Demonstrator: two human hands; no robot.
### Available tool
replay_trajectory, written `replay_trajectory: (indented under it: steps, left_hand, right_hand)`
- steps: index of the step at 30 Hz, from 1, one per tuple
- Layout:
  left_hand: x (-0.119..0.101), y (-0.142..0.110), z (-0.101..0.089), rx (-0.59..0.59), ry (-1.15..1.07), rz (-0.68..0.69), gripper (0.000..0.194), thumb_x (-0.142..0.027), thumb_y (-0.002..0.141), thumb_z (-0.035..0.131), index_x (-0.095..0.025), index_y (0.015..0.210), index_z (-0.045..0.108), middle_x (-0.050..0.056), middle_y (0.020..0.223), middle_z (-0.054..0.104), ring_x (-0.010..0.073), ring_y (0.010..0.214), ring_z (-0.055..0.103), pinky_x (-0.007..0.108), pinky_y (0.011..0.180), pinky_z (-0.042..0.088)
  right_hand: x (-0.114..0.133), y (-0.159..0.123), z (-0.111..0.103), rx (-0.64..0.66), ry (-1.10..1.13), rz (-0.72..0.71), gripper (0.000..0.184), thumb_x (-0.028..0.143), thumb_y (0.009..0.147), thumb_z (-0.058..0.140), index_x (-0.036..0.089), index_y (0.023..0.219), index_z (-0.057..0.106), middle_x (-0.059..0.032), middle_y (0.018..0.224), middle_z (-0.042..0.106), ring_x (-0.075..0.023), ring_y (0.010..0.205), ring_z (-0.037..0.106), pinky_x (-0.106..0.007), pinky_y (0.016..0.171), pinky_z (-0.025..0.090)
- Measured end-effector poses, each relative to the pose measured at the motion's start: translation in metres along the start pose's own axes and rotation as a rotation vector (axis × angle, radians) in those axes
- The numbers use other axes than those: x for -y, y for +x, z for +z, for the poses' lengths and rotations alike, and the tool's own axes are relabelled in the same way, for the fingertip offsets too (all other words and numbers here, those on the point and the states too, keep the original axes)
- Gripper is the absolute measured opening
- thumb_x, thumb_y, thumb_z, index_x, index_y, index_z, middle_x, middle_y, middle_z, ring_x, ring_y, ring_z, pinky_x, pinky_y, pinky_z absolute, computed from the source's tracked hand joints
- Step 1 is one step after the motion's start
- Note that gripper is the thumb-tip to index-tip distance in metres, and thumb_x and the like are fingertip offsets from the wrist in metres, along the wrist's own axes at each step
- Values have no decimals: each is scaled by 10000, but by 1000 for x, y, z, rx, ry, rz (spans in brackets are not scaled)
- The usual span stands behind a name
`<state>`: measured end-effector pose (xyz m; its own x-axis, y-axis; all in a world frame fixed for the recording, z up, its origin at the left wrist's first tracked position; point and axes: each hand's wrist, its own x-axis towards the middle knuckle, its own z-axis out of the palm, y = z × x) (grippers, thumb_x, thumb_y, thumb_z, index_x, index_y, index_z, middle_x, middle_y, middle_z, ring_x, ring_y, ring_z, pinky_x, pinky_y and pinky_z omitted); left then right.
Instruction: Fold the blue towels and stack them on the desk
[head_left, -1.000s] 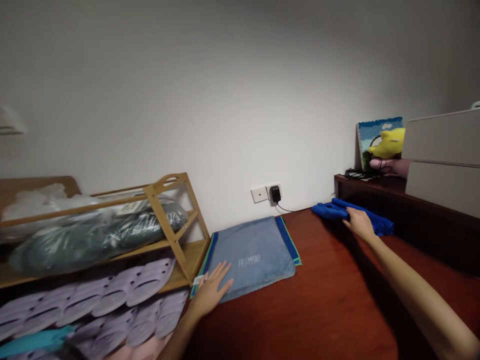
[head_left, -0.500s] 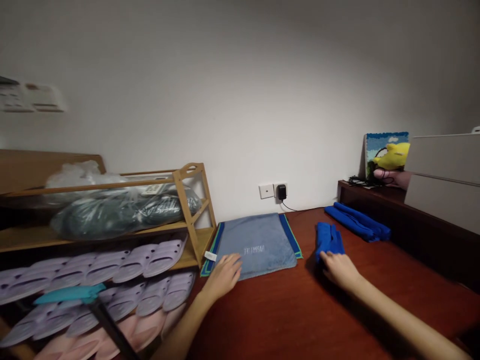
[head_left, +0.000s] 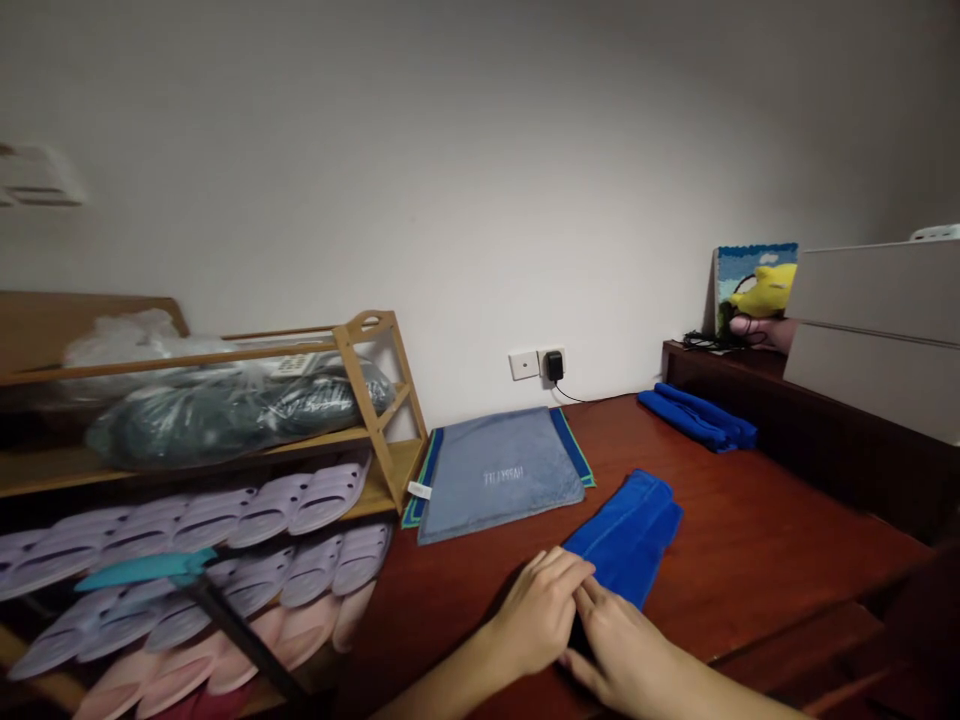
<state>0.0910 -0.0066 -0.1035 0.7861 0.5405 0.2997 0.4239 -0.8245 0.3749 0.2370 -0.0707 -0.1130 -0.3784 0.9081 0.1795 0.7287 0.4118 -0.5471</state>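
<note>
A bright blue folded cloth [head_left: 631, 530] lies slantwise on the reddish-brown table, its far end flat. My left hand [head_left: 541, 608] and my right hand [head_left: 619, 640] meet at its near left end, fingers bent and touching each other. Both are closed on that end of the cloth, whose gripped edge is hidden beneath the fingers. Behind them, a grey-blue towel [head_left: 502, 485] with white lettering is spread over darker blue, green-edged cloths [head_left: 576, 450]. A second folded blue cloth [head_left: 697, 418] rests at the back right of the table.
To the left stands a wooden rack [head_left: 367, 400] with lilac slippers [head_left: 326, 495], pink slippers [head_left: 307, 640] and a plastic-wrapped bundle [head_left: 225, 420]. A black plug [head_left: 554, 366] sits in the wall socket. A dark raised ledge [head_left: 750, 375] on the right bears white boxes [head_left: 877, 340].
My right hand has drawn the blue cloth towards me and to the left, and it now lies longer. My left hand has left the grey-blue towel's edge and joined it.
</note>
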Motion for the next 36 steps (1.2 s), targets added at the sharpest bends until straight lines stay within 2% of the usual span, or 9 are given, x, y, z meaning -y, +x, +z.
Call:
replay_trajectory:
  steps: [5,7,9,12,15,22,28,32,36]
  left_hand:
    - [5,-7,0,44,74,-51,245,-150,857,436,-216,1046,577,38,1028,604,206,957,519,351,869,414]
    - [8,-6,0,44,104,-72,180,-238,864,503,-223,1027,580,34,1029,594,211,961,515,354,872,409]
    - [9,-6,2,39,135,-107,246,-320,820,596,-231,1049,575,38,1050,578,227,975,508,364,875,407]
    - [10,-6,4,44,179,-188,413,-394,749,671,-235,1111,551,61,1063,558,258,984,502,385,859,408]
    - [12,-8,2,80,165,-249,440,-390,726,679,-225,1109,538,71,1055,562,267,994,503,377,859,402]
    - [31,-14,-30,276,121,-321,320,-319,660,700,-225,923,542,32,975,574,243,939,531,307,766,400]
    - [46,-24,-60,401,144,-239,207,-268,658,720,-211,760,549,8,868,546,225,874,537,279,706,376]
    - [50,-39,-71,388,102,-223,205,-212,679,693,-196,659,490,-6,840,533,197,866,525,259,705,357]
    - [52,-54,-82,274,-26,-257,157,-186,699,654,-194,694,497,-18,863,529,155,828,512,232,714,353]
  right_hand:
    - [-29,7,-30,12,198,-98,227,208,826,461,173,967,635,-67,996,656,-165,929,602,-264,860,443]
    - [-63,15,-46,-106,82,-79,307,155,799,430,176,1025,635,-84,1058,650,-183,1007,573,-313,915,406]
    - [-102,20,-57,-173,-119,-6,560,81,693,430,187,1230,547,-109,1278,546,-223,1194,462,-408,1013,305]
    - [-150,19,-65,-111,-312,100,747,54,610,406,208,1341,450,-114,1416,409,-244,1316,325,-492,1048,192]
    - [-169,11,-66,-69,-354,107,694,81,652,400,197,1335,452,-123,1397,429,-237,1298,349,-484,1038,193]
    - [-145,-1,-76,-41,-289,18,441,202,761,491,229,1197,553,-107,1175,578,-236,1076,503,-428,963,286]
    - [-119,-15,-81,19,-208,46,228,359,787,577,217,966,584,-72,1048,598,-216,983,521,-426,978,289]
    - [-105,-21,-82,55,-91,73,198,371,785,584,202,882,547,-45,927,610,-190,902,531,-383,974,306]
    - [-96,-20,-86,37,5,42,184,377,810,560,198,833,525,-36,876,600,-171,812,527,-289,802,391]
